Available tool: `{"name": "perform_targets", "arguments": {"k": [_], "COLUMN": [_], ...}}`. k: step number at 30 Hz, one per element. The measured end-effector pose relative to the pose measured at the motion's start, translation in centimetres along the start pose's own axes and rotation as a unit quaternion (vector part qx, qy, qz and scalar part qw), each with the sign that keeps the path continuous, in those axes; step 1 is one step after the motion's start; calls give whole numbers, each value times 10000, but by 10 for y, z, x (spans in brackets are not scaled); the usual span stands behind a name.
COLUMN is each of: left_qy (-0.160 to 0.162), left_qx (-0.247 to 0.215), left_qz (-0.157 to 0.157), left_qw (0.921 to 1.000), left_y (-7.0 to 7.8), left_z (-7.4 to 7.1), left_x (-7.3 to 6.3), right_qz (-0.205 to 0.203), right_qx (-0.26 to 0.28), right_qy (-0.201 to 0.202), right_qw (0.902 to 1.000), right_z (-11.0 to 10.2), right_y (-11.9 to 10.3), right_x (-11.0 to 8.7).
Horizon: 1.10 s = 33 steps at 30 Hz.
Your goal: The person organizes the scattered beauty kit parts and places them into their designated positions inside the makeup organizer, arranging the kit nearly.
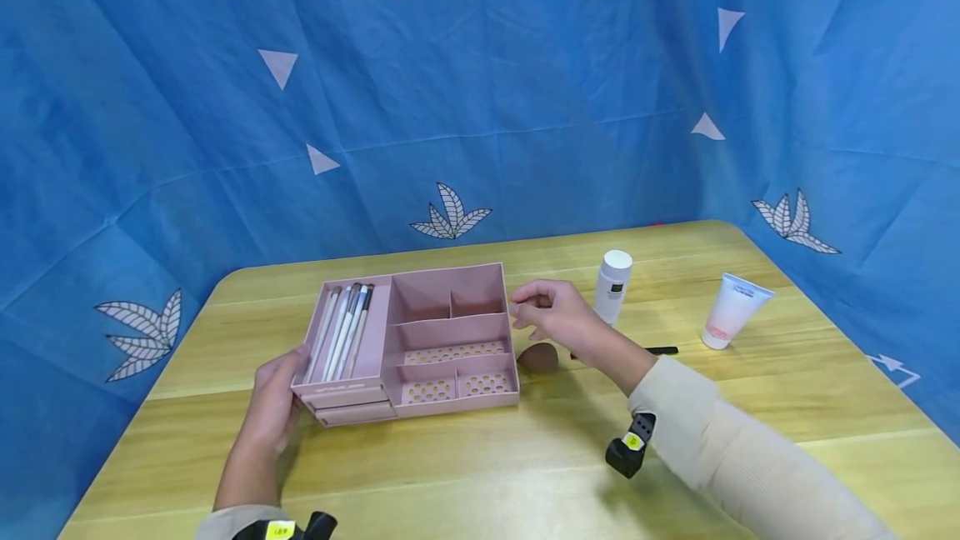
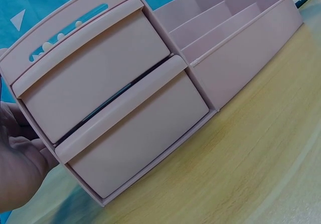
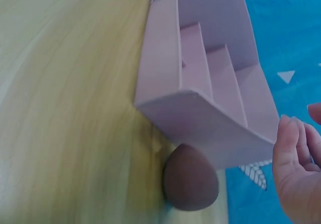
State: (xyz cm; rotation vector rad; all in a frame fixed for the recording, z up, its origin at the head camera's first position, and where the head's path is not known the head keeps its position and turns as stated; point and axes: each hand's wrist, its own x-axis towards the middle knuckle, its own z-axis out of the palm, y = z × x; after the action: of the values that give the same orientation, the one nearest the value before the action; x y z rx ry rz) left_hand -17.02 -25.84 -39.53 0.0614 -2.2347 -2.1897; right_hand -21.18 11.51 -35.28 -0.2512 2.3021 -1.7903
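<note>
A pink desktop organizer [image 1: 454,363] sits on the table, with several makeup brushes [image 1: 347,332] in its left top section; the compartments on its right hold nothing visible. My left hand [image 1: 273,394] grips the organizer's left side, its fingers partly hidden behind the wall in the left wrist view. Just off the right end hovers my right hand [image 1: 558,311], fingers loosely bent and nothing between them. Below it, a brown teardrop makeup sponge [image 3: 190,179] lies close beside the organizer's right wall.
A white bottle [image 1: 613,286] stands behind my right hand. Farther right, a white and pink squeeze tube [image 1: 735,311] stands on its cap. A thin black stick [image 1: 662,350] lies partly hidden under my right forearm. Blue patterned cloth [image 1: 480,107] hangs behind the table.
</note>
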Motion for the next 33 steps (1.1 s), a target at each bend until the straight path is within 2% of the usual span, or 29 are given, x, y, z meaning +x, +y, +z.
{"name": "perform_targets", "arguments": {"k": [10,19,24,33], "left_qy": [-21,-64,-57,-32], "left_qx": [-12,-8,-112,-192], "left_qz": [8,78,135,101], "left_qw": [10000,9999,9998,9998], "left_y": [-1,-1,-1,-2], "left_z": [-1,-2,-1,-1], "left_x": [1,2,2,2], "right_qz": [5,104,322,430], "right_qx": [-52,0,95,7], "right_qy": [289,345,419,364], "right_qw": [9996,9994,9986,9984], "right_z": [-13,-21,-21,-20], "right_y": [22,44,52,63], "right_x": [-6,-13,-15,-18]}}
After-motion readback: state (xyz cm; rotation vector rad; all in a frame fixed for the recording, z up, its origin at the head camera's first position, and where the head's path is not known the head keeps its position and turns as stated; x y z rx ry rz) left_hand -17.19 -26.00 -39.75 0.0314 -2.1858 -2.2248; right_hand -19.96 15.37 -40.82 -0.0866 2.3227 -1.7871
